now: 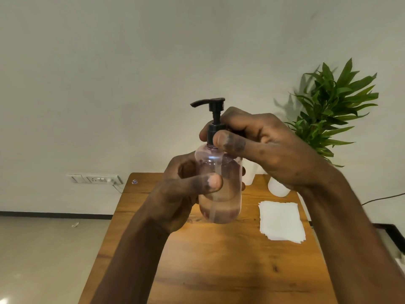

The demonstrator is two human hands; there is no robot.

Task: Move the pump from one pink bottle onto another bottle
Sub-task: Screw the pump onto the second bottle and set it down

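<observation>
1. I have the pink bottle (pixel 219 185) lifted off the desk (pixel 219 260), held upright in front of me, right at the centre of my view.
2. My left hand (pixel 186 194) is wrapped around the bottle's body from its nine o'clock side, thumb across the front, closed firmly on it.
3. My right hand (pixel 258 145) comes in from three o'clock, thumb and fingers pinched on the black collar of the pump (pixel 213 119) at the bottle's neck.
4. The pump sits on the neck, spout pointing to nine o'clock, its dip tube running down inside the clear pink body. I cannot tell whether the collar is loose or tight.
5. So which stage is this? I see only one pink bottle; whether this is the first one being unscrewed or the second one being capped, I cannot say for sure.
6. Behind my right hand, at about one o'clock from the bottle, two white bottles (pixel 277 189) stand on the desk, partly hidden; their tops are out of sight.
7. A stack of white paper (pixel 281 220) lies at four o'clock from the bottle, untouched, with a plant (pixel 333 106) beyond at two o'clock.
8. My guess: the twist at the collar is the step in hand, and setting the bottle down comes after.
</observation>
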